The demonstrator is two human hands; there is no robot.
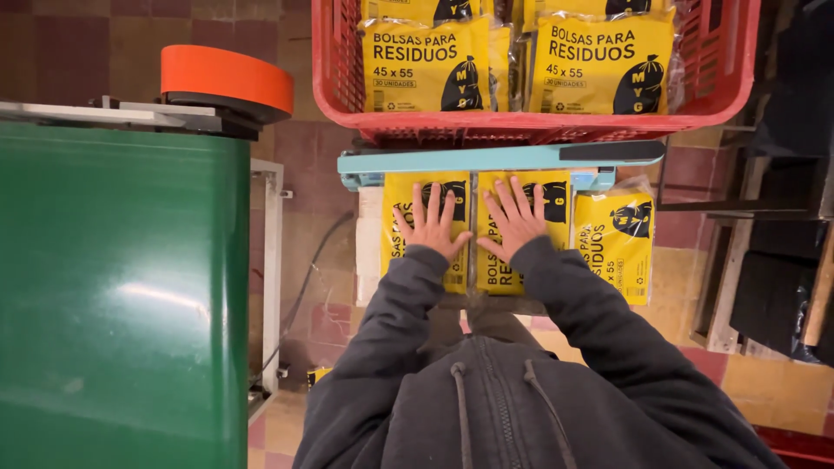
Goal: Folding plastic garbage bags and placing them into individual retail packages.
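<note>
Dark hooded sleeves nearest. Left hand (pixel 432 227) and right hand (pixel 518 219), fingers spread flat, each press a yellow packet (pixel 417 195) (pixel 556 204) under the blue sealer bar (pixel 486 158). Risk: fingertips near bar; third packet (pixel 615 246) could slip. Red crate (pixel 539 126) beyond.

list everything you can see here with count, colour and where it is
yellow packets on the bench: three, yellow with black print, side by side under the sealer bar
sealer bar: one, pale blue with black handle, across the packets' top ends
crate: one, red, beyond the bar, holding more yellow packets
green panel: one, left side
orange disc: one, above the green panel
left hand: flat on the left packet
right hand: flat on the middle packet
</note>
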